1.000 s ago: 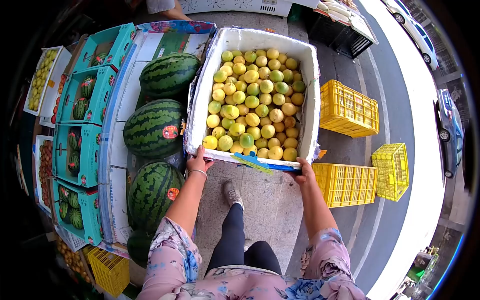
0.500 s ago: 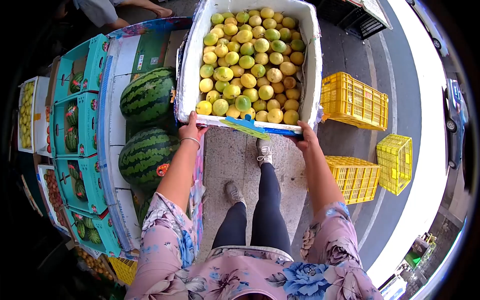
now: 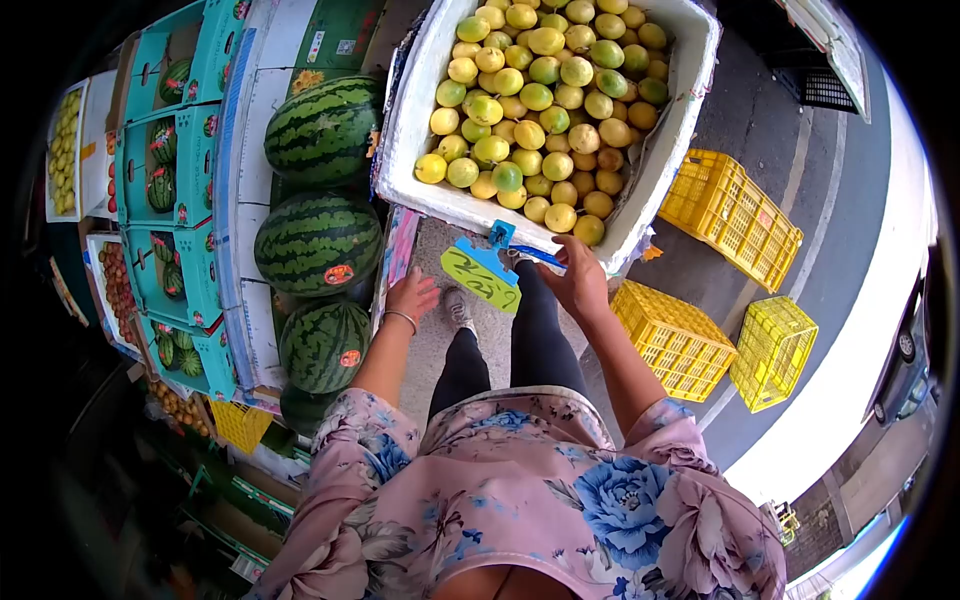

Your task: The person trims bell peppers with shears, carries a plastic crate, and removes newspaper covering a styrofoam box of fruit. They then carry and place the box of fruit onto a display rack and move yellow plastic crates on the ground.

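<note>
My right hand [image 3: 580,280] is at the front edge of a white foam box [image 3: 420,185], its thumb and fingers closed on the blue stem of a price sign [image 3: 482,280]. The sign is a yellow-green card with dark handwriting, held in a blue clip, and it hangs below the box rim. Round yellow and green fruits [image 3: 535,97], like passion fruit, fill much of the box. My left hand [image 3: 412,298] is off the box, fingers apart and holding nothing, beside the stall edge and a large striped watermelon [image 3: 318,243].
More watermelons [image 3: 325,345] lie along the stall on the left, with teal cartons [image 3: 200,175] of smaller ones behind. Yellow plastic crates [image 3: 735,220] stand on the ground to the right. A black crate [image 3: 815,90] is at the upper right.
Both hands held the box's front corners before. My left hand has let go and dropped back; my right hand has moved inward to the price sign. The box appears higher and further right in view.
</note>
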A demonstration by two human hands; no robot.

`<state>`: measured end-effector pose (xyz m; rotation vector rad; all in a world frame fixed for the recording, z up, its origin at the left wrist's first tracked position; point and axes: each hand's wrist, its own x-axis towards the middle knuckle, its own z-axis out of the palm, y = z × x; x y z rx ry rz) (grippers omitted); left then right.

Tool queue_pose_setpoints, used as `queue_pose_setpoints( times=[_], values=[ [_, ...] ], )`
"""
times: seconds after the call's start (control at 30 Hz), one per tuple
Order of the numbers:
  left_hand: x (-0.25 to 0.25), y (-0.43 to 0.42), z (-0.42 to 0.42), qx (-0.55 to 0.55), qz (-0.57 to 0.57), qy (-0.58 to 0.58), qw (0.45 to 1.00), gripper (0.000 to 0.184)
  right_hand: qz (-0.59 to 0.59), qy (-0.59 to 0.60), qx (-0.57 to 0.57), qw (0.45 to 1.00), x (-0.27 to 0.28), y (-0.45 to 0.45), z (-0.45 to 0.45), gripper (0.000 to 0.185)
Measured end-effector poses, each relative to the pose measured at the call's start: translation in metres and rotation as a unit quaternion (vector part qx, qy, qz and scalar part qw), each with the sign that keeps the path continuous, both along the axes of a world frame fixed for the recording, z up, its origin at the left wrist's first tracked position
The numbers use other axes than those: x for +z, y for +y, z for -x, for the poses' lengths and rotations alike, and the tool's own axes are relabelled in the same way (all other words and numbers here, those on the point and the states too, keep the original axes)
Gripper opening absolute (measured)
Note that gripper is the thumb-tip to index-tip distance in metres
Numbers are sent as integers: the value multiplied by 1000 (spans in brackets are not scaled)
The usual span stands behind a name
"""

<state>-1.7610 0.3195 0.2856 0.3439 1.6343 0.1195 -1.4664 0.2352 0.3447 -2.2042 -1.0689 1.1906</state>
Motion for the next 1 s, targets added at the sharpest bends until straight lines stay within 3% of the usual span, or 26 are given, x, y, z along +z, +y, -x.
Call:
queue_pose_setpoints(
  times=[0.03, 0.1, 0.17, 0.47, 0.63, 0.7, 0.73, 0.77, 0.8, 0.87, 0.9, 1.0],
  values=[
    [12, -17, -2, -15, 18, 16, 1000, 49, -120, -53, 58, 990, -5, 14, 5, 48],
    [22, -44, 0, -46, 65, 28, 996, 45, -61, -69, 197, 976, -5, 40, 16, 54],
    [35, -64, -4, -51, 68, 29, 996, 38, -83, -77, 266, 957, -24, 46, 27, 45],
    [45, -92, 3, 60, 11, 14, 998, 38, 21, -119, 394, 911, -18, 68, 25, 23],
    [37, -102, 16, 104, 4, 2, 995, 36, -13, -164, 465, 870, -26, 65, 24, 11],
    [33, -106, 26, 142, 17, 7, 990, 35, -61, -146, 385, 909, -13, 64, 28, 15],
    [32, -108, 32, 164, 18, 4, 986, 33, -25, -132, 299, 945, 17, 76, 37, 28],
    [31, -109, 39, 166, 17, -3, 986, 33, -26, -139, 301, 943, 1, 80, 36, 28],
    [26, -111, 47, 166, 18, 4, 986, 32, -79, -182, 226, 954, -27, 89, 31, 38],
    [16, -114, 67, 168, 26, 16, 985, 30, -10, -169, 28, 985, -16, 143, 24, 54],
    [11, -115, 79, 199, 38, 6, 979, 31, 111, -110, -96, 983, 17, 190, 22, 58],
    [11, -108, 106, 192, 44, 9, 980, 40, 76, -123, -226, 963, 5, 275, 2, 62]
  ],
)
